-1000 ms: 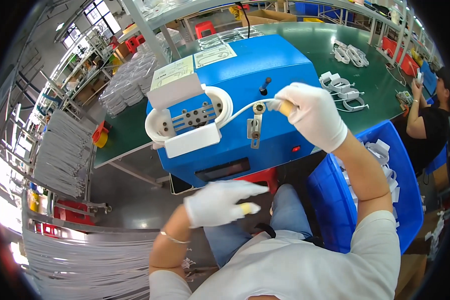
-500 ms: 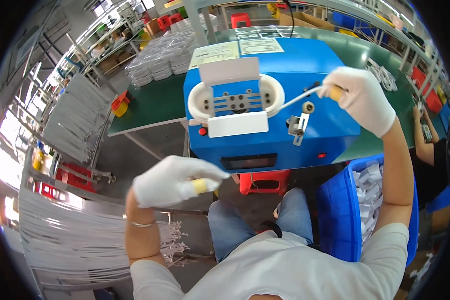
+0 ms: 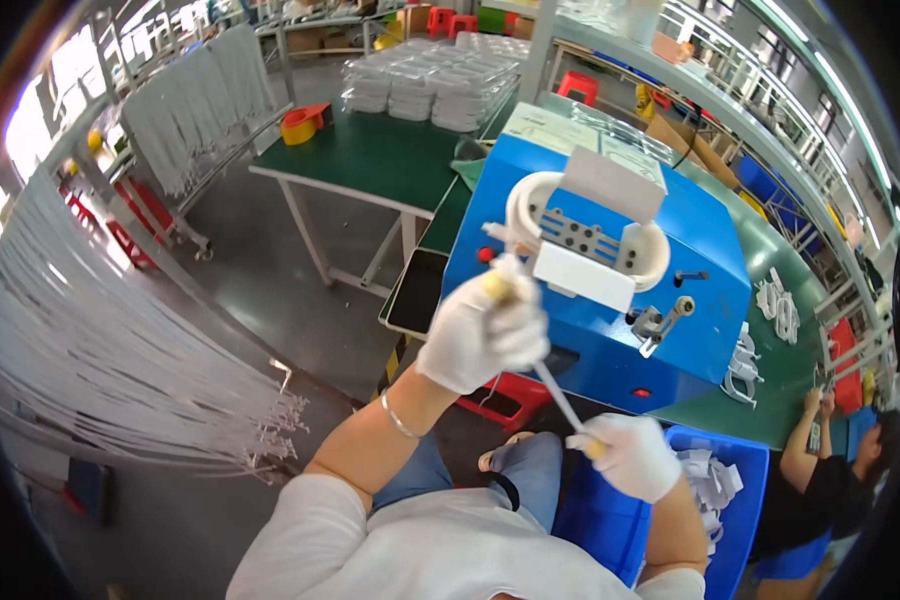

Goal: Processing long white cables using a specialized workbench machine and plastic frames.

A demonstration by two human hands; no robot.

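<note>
My left hand (image 3: 485,335), in a white glove with yellow on a fingertip, is closed round a white cable in front of the blue machine (image 3: 610,370). From it the cable (image 3: 560,396) slants down to my right hand (image 3: 634,457), gloved the same way and closed on its lower stretch near my lap. A blurred white strand rises from my left hand toward the machine. On the machine's top sits an oval white cable coil (image 3: 527,205) round a metal holder (image 3: 580,236) with white flaps. The fingers of my left hand partly hide what they grip.
A blue bin (image 3: 750,490) of white pieces stands at my right. Cable bundles (image 3: 778,305) lie on the green table, right of the machine. Many white cables (image 3: 120,340) hang on a rack at left. Stacked clear trays (image 3: 410,85) and a tape dispenser (image 3: 305,124) are behind.
My right hand has come down from beside the machine to near my lap. My left hand has moved up and right, to the machine's front, and now grips the cable. The view has turned.
</note>
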